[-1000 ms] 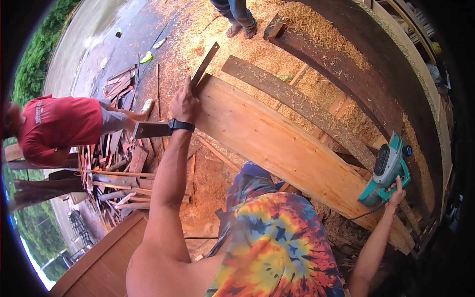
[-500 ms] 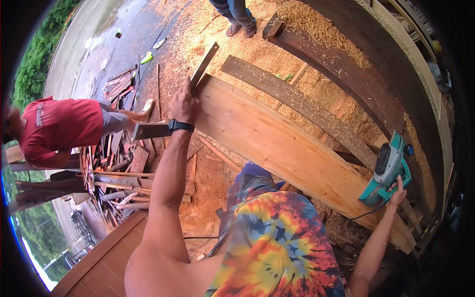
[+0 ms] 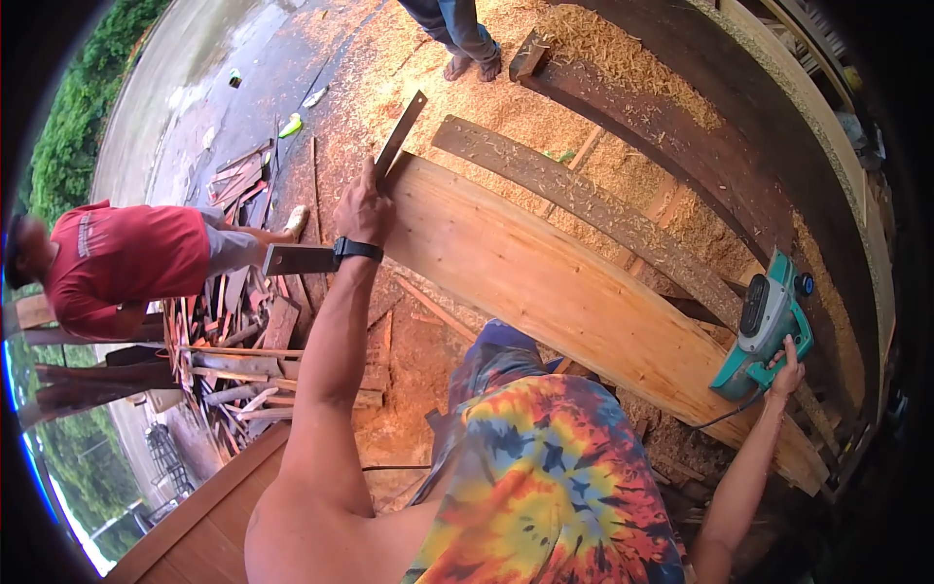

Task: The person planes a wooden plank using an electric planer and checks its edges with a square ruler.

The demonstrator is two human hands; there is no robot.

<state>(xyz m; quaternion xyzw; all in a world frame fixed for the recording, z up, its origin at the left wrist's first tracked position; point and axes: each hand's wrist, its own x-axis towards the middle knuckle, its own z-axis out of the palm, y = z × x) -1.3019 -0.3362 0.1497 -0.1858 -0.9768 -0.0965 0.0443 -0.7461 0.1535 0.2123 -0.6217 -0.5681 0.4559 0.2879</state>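
My left hand (image 3: 365, 207) is closed around a metal carpenter's square (image 3: 403, 128) at the near-left end of a long, pale wooden plank (image 3: 545, 282). One leg of the square runs up along the plank's end, and the other sticks out left past my wrist. The palm side of this hand is hidden. At the plank's far right end, my right hand (image 3: 786, 368) grips the handle of a teal electric planer (image 3: 764, 326). The planer rests on or beside the plank's edge; I cannot tell exactly which. Its black cord trails across the wood.
Beyond the plank lie a narrower board (image 3: 584, 209) and a dark, thick beam (image 3: 662, 136) strewn with wood shavings (image 3: 525, 107). A person in a red shirt (image 3: 136, 248) is at left near a scrap-wood pile (image 3: 243, 341). Another person's bare feet (image 3: 474, 66) show at the top.
The view has shifted slightly, moving the plank and planer a little in the picture. Both hands keep their holds. The person in red appears slightly further right and lower.
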